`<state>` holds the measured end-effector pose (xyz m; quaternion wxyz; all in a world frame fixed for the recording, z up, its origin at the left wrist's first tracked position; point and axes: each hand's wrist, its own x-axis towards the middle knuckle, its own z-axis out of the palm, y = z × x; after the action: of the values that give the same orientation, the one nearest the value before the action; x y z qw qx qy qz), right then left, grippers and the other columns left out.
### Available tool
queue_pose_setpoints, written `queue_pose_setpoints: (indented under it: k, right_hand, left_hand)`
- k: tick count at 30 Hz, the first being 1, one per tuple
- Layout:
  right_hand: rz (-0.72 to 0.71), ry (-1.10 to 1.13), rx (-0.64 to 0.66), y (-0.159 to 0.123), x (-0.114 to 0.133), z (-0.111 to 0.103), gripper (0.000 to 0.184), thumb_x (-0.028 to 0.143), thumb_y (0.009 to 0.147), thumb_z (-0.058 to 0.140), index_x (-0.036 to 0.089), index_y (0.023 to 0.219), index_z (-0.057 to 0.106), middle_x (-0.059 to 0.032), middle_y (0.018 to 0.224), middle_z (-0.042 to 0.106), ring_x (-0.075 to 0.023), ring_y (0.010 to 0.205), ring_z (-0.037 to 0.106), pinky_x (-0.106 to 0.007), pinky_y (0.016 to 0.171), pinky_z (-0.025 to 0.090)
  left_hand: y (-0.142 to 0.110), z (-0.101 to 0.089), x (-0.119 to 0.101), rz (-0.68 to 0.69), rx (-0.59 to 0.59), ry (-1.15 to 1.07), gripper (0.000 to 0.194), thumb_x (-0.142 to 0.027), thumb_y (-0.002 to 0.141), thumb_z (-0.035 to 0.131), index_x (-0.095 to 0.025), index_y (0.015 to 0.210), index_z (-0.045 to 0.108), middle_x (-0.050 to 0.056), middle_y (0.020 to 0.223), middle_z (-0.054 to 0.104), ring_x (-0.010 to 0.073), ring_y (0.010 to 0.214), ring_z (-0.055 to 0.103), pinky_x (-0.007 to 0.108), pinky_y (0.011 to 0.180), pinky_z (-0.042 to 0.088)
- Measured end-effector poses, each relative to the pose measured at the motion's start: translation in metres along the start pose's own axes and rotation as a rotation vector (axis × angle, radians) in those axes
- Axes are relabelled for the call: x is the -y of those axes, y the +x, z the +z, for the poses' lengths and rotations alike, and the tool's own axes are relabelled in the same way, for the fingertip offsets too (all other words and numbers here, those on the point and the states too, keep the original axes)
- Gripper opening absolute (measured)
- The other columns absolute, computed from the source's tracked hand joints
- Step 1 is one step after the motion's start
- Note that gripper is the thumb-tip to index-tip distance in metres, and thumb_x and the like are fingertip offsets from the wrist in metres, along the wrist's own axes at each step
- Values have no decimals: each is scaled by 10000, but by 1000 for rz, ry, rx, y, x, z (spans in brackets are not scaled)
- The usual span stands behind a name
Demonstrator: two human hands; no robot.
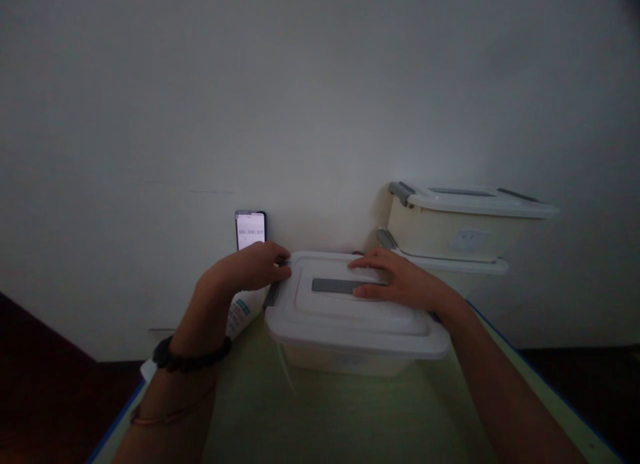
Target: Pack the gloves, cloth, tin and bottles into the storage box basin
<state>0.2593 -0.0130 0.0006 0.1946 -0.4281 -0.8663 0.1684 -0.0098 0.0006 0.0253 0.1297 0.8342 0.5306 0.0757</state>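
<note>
Head view shows the lidded box (357, 324) under spread right fingers (369, 291) and against curled left fingers (282, 273), whose grip is unclear.

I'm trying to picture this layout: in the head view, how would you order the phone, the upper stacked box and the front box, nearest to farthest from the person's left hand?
1. Front box: nearest; the left hand is at its left end.
2. Phone: behind that hand, partly hidden by it.
3. Upper stacked box: farthest, off to the right.
</note>
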Motion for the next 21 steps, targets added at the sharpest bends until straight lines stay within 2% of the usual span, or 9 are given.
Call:
queue_pose_setpoints:
  k: [4, 8, 11, 14, 17, 21]
  right_hand:
    - [-9, -8, 1, 0, -1, 0, 477, 503, 728, 591, 239, 1125, 576, -67, 1066, 545, -205, 1019, 514, -349, 929, 379]
    - [-2, -16, 4, 0, -2, 1, 501, 515, 725, 588, 219, 1129, 577, -72, 1069, 541, -200, 1015, 511, -340, 931, 375]
    - [3, -17, 5, 1, -2, 1, 507, 521, 722, 588, 214, 1125, 579, -69, 1065, 545, -195, 1012, 511, -333, 933, 371]
    - [10, -11, 4, 1, -2, 1, 505, 522, 720, 590, 224, 1127, 577, -67, 1071, 543, -194, 1017, 511, -331, 931, 372]
    - [9, -7, -4, 0, -1, 0, 498, 521, 712, 600, 243, 1125, 578, -63, 1075, 544, -200, 1022, 510, -343, 931, 371]
    - [-14, -14, -14, 0, -1, 0, 478, 492, 729, 597, 221, 1123, 584, -74, 1061, 558, -199, 996, 524, -340, 902, 390]
  left_hand:
    - [2, 2, 4, 9, 52, -14, 337, -240, 727, 442, -160, 987, 641, 93, 992, 684, 219, 878, 622, 297, 742, 443]
    - [5, 8, 14, 35, 111, -148, 443, -148, 701, 423, -182, 1114, 580, 69, 1042, 677, 191, 927, 618, 281, 790, 445]
    - [7, 11, 19, 72, 158, -175, 435, -132, 698, 419, -216, 1084, 601, 39, 1010, 692, 188, 921, 620, 280, 794, 448]
    - [8, 10, 16, 30, 112, -69, 390, -144, 721, 407, -201, 1037, 629, 52, 1022, 686, 204, 948, 609, 290, 811, 442]
    - [8, 8, 6, -25, 13, 0, 402, -187, 783, 358, -152, 1113, 585, 98, 1120, 635, 222, 1019, 576, 312, 848, 429]
    - [9, 9, -13, 41, -119, -56, 459, -352, 851, 332, -137, 1232, 472, 99, 1262, 534, 215, 1118, 511, 316, 922, 395]
